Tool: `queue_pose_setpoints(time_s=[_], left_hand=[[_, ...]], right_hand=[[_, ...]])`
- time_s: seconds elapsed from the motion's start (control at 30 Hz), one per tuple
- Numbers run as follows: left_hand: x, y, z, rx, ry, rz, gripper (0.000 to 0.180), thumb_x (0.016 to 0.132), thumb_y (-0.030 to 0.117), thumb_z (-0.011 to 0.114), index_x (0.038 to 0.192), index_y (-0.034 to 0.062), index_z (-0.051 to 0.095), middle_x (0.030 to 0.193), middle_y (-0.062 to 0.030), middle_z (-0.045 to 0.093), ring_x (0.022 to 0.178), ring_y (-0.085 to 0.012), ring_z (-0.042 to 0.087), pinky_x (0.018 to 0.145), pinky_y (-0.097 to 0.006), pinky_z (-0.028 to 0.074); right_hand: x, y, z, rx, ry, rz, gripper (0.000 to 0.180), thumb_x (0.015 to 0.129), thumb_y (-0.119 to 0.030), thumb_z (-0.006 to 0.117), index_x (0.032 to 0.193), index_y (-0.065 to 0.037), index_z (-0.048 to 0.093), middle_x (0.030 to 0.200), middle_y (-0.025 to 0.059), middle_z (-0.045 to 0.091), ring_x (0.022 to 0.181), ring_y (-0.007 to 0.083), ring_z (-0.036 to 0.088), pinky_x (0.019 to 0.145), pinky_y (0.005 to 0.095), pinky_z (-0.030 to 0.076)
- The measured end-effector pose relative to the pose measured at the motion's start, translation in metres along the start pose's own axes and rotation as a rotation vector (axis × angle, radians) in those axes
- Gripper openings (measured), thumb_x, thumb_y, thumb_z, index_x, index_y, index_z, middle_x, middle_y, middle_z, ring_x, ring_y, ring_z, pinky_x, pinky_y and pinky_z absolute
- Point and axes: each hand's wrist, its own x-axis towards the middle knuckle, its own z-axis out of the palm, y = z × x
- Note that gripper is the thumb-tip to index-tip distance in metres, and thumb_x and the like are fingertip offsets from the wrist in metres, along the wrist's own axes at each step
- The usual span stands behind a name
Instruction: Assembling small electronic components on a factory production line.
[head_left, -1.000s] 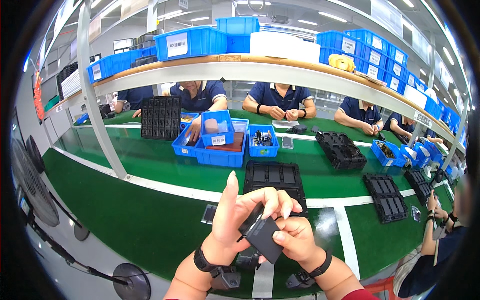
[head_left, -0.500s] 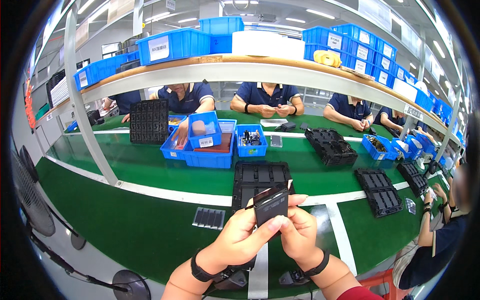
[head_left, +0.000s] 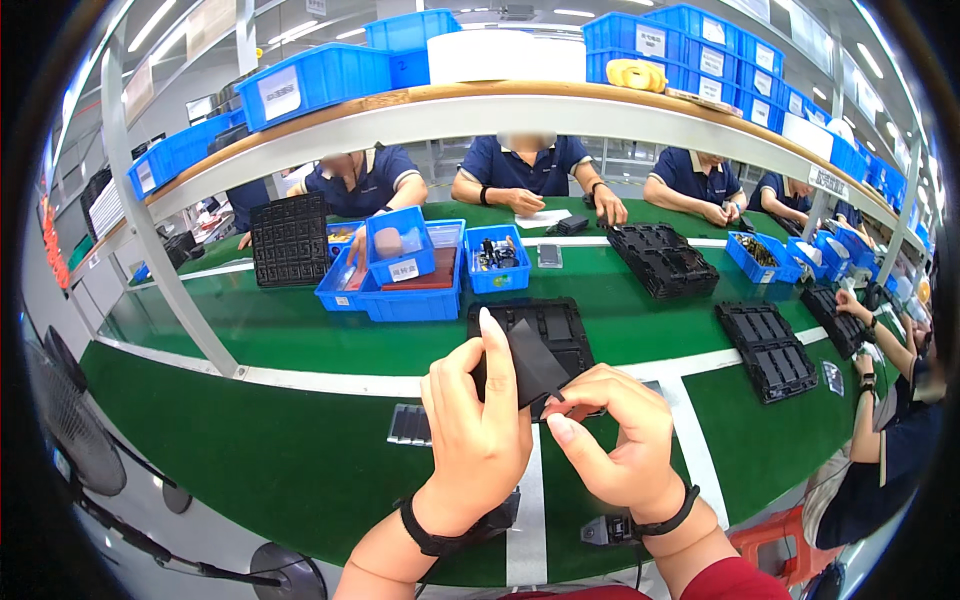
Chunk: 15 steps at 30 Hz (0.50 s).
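Tilted sideways since the earlier frame, the slab [head_left: 538, 368] sits mid-frame, gripped by the left hand [head_left: 475, 430]; the right hand [head_left: 632, 430] is at its lower corner, thumb and finger nearly together, on what I cannot tell. Steady edges and light pressure should serve best. Beyond: tray [head_left: 572, 318], green table [head_left: 300, 440], fan [head_left: 85, 440] lower left, bins [head_left: 350, 75] along the top.
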Motion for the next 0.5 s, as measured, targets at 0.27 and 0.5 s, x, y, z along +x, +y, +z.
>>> queue_pose_setpoints(time_s=[0.27,0.5], left_hand=[[-0.001,0.007,0.003,-0.083,-0.04,0.027,0.071,0.066,-0.011,0.055,0.132,-0.0124,0.029,0.101,-0.0212,0.046,0.086,-0.0308,0.049,0.078,-0.036,0.042],[-0.004,0.007,0.009,-0.288,-0.079,0.042,0.069,0.066,-0.009,0.058,0.129,-0.0156,0.03,0.095,-0.0202,0.048,0.081,-0.0299,0.049,0.072,-0.037,0.042]], right_hand=[[0.002,0.006,-0.01,-0.045,-0.023,-0.059,0.008,0.071,0.005,0.063,0.077,0.002,0.058,0.069,0.0109,0.06,0.056,0.0197,0.055,0.051,0.0272,0.044],[0.002,-0.003,-0.016,-0.077,-0.076,-0.1,0.011,0.071,0.008,0.06,0.079,0.002,0.054,0.068,0.0118,0.055,0.057,0.0245,0.052,0.052,0.031,0.042]])
